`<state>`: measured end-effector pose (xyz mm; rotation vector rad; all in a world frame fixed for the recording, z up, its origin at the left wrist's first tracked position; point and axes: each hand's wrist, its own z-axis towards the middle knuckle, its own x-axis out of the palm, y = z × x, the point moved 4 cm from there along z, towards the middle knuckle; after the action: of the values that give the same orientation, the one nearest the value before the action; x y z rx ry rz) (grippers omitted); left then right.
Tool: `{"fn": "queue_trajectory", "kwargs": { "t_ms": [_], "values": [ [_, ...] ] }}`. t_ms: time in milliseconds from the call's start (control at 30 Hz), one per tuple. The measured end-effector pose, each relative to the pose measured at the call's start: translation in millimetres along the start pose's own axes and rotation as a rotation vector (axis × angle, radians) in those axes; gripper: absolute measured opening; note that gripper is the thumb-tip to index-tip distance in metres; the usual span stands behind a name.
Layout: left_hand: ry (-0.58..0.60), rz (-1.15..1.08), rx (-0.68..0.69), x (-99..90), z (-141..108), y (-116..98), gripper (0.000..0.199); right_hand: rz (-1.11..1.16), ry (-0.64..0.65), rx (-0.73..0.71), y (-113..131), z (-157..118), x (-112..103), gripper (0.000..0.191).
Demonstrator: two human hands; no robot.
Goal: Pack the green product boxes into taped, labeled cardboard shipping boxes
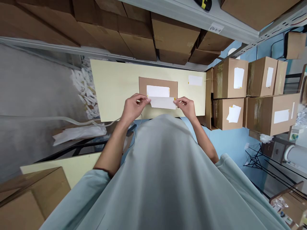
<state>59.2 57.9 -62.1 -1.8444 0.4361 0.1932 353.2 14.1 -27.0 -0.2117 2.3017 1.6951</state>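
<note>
My left hand (137,107) pinches the left end of a white paper strip (163,103) between thumb and fingers. At its other end, next to a small yellow mark, my right hand (186,107) pinches the same strip. The strip is stretched level between both hands, over the near part of a flat brown cardboard piece (158,81). On that cardboard, just beyond the strip, lies a white paper sheet (158,91) with yellow marks at its right edge. Whether strip and sheet are joined, I cannot tell.
The cream tabletop (115,86) carries another white paper (195,80) at right. Cardboard boxes (230,80) with white papers are stacked right of the table. A metal shelf (182,16) with boxes runs along the back. Paper scraps (83,89) and a cable (59,118) are at left.
</note>
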Motion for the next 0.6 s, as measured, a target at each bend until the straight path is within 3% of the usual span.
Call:
{"fn": "queue_trajectory", "kwargs": {
  "t_ms": [133, 300, 600],
  "values": [
    [0.035, 0.086, 0.019, -11.8, 37, 6, 0.020, 0.026, -0.011, 0.088, -25, 39, 19, 0.051],
    [0.059, 0.161, -0.040, -9.0, 79, 26, 0.017, 0.017, 0.027, 0.146, -37, 73, 33, 0.042],
    [0.033, 0.197, -0.063, 5.1, 93, 47, 0.016, -0.006, -0.016, 0.191, -62, 85, 40, 0.044]
  ]
}}
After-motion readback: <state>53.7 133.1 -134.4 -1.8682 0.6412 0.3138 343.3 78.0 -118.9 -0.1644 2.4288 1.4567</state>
